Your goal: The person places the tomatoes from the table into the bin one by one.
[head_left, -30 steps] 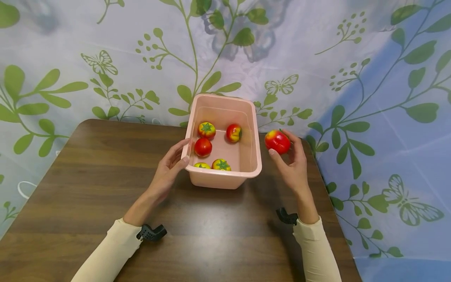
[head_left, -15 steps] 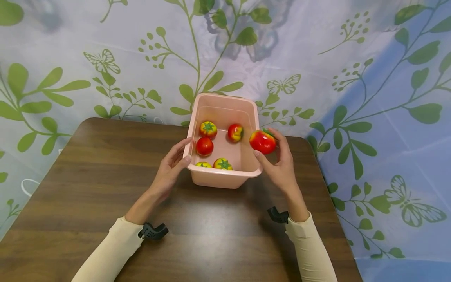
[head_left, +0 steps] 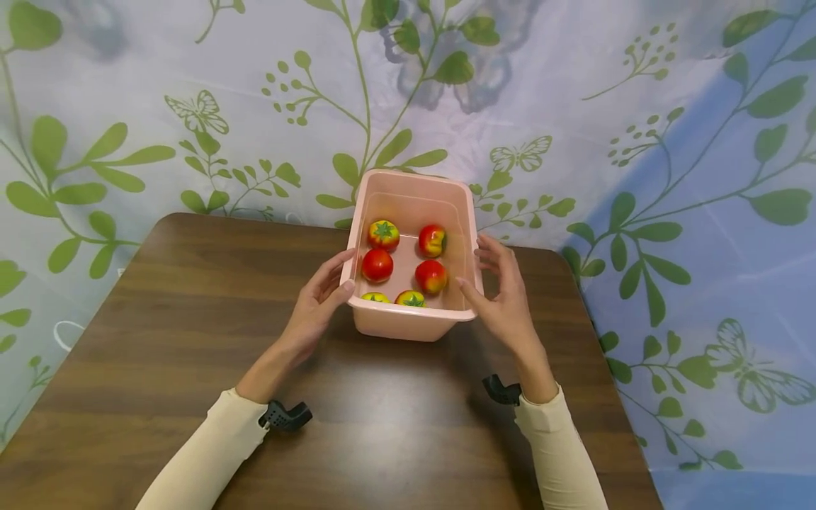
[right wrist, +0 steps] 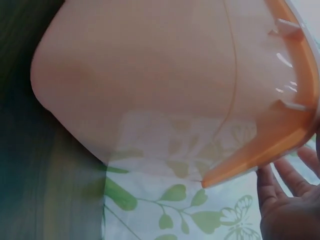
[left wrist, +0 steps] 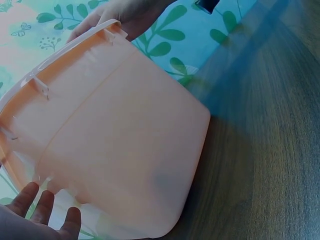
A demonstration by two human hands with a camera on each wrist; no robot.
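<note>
A pink plastic bin (head_left: 401,324) stands at the back of the table, with several red-and-yellow toy tomatoes inside, some with green leafy tops. One red tomato (head_left: 431,276) lies at the bin's right side. My left hand (head_left: 312,312) holds the left rim, thumb over the edge and fingers along the outer wall. At the right rim, my right hand (head_left: 506,304) straddles the edge, thumb inside and fingers outside. In the left wrist view, the bin's wall (left wrist: 125,125) hides the tomatoes. The right wrist view shows the right fingers against the rim, the thumb hidden.
The brown wooden table (head_left: 382,439) extends in front of the bin. Behind it hangs a pale cloth (head_left: 242,42) printed with green leaves and butterflies, which continues down the right side. Black mounts (head_left: 287,416) are strapped at both wrists.
My right hand has moved left with a tomato and let it go inside the bin, then come to the bin's right rim. My left hand has stayed on the left rim.
</note>
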